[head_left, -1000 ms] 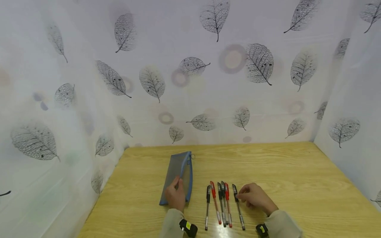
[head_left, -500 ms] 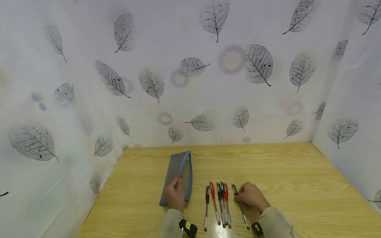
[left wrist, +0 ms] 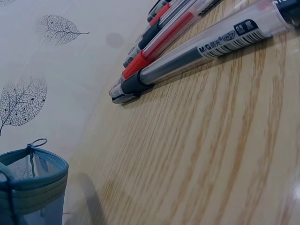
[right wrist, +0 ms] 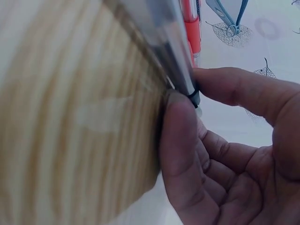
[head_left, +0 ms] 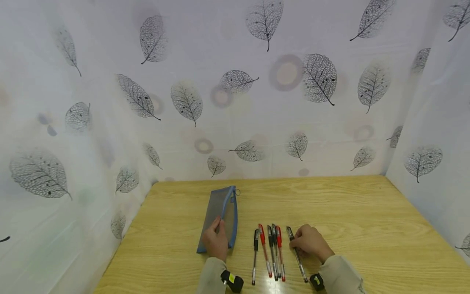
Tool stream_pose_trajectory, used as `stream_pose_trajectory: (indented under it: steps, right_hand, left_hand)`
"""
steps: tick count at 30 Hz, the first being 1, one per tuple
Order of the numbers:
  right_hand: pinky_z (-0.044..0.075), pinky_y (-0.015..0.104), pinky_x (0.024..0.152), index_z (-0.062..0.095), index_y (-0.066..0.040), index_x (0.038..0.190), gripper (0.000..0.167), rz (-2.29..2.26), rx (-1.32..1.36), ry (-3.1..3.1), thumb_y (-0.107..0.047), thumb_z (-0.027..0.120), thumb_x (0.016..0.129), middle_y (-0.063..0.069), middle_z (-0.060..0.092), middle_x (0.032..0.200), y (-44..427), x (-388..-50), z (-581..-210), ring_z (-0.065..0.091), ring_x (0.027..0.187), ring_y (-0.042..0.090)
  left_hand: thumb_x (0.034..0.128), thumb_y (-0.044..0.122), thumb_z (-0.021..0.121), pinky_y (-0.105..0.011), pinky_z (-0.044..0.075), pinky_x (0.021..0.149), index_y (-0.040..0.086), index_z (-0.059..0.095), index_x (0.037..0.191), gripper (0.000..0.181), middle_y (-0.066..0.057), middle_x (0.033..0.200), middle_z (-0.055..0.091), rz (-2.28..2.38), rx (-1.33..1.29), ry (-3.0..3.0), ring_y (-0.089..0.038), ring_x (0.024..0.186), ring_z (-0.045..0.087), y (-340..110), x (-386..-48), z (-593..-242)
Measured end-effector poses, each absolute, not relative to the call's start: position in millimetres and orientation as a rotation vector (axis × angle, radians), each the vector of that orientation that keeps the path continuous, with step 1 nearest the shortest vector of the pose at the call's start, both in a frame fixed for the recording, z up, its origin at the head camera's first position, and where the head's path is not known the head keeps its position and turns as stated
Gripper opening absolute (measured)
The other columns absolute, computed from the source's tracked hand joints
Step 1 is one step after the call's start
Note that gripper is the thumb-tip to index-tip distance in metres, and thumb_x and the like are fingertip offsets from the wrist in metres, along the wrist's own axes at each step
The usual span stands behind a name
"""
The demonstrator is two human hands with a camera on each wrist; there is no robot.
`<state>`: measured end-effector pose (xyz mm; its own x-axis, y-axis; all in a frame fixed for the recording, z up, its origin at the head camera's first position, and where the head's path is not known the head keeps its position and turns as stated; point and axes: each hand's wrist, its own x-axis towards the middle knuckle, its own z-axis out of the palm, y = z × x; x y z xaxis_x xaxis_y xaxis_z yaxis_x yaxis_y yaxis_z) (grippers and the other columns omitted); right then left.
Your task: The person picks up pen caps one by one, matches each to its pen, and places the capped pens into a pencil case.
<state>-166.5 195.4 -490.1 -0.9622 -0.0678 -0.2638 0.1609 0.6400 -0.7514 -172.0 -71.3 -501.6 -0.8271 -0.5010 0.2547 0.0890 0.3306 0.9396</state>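
Note:
My left hand pinches the open edge of a blue-trimmed mesh pencil pouch, which gapes along its right side. In the left wrist view the pouch shows at the lower left corner; the hand itself is out of that view. My right hand pinches a clear-barrelled black gel pen between thumb and forefinger. Seen from the right wrist, that pen lies close along the tabletop. Between the hands several more gel pens lie side by side, among them a black one and a red one.
All of this is on a wood-grain table. A pale leaf-printed curtain rises at its back edge and along both sides. A small ring hangs at the pouch's far corner.
My right hand has moved slightly left and closed its fingertips on the rightmost black pen, whose lower end has swung a little to the right. The left hand and pouch stay put.

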Motion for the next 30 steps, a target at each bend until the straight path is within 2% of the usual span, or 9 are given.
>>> stream_pose_trajectory:
  steps: [14, 19, 24, 30]
  right_hand:
    - [0.052, 0.03, 0.046, 0.058, -0.002, 0.063, 0.021, -1.354, 0.054, 2.558, -0.004, 0.067, 0.082, 0.005, 0.059, 0.056, 199.4, -168.2, -491.2, 0.057, 0.048, 0.015]
    - [0.055, 0.034, 0.048, 0.059, 0.004, 0.081, 0.012, -1.472, 0.078, 2.482, -0.004, 0.066, 0.084, 0.008, 0.063, 0.066, 201.1, -169.4, -493.3, 0.062, 0.053, 0.019]
    - [0.057, 0.039, 0.054, 0.053, 0.014, 0.108, 0.031, -1.58, 0.097, 2.35, -0.003, 0.065, 0.085, 0.013, 0.065, 0.079, 204.7, -169.3, -491.4, 0.065, 0.062, 0.023]
    - [0.058, 0.04, 0.061, 0.043, 0.019, 0.123, 0.046, -1.652, 0.082, 2.222, 0.0, 0.063, 0.086, 0.017, 0.065, 0.087, 209.4, -167.3, -485.6, 0.065, 0.067, 0.022]
  left_hand:
    - [0.0933, 0.005, 0.061, -0.051, 0.047, 0.095, -0.006, 0.067, 0.114, 0.025, -0.019, 0.117, 0.066, -1.559, 0.393, -2.105, -0.036, 0.114, 0.059, -71.2, -173.3, -500.5]
    - [0.0939, 0.006, 0.06, -0.051, 0.047, 0.096, -0.004, 0.067, 0.116, 0.025, -0.019, 0.119, 0.065, -1.596, 0.414, -2.117, -0.036, 0.116, 0.058, -71.4, -172.0, -499.3]
    - [0.0939, 0.006, 0.06, -0.051, 0.047, 0.096, -0.004, 0.067, 0.116, 0.025, -0.02, 0.119, 0.064, -1.61, 0.408, -2.119, -0.037, 0.116, 0.058, -71.2, -170.6, -498.7]
    - [0.0935, 0.005, 0.061, -0.052, 0.047, 0.094, -0.005, 0.067, 0.116, 0.025, -0.021, 0.117, 0.065, -1.587, 0.39, -2.111, -0.038, 0.114, 0.059, -71.0, -171.2, -498.1]
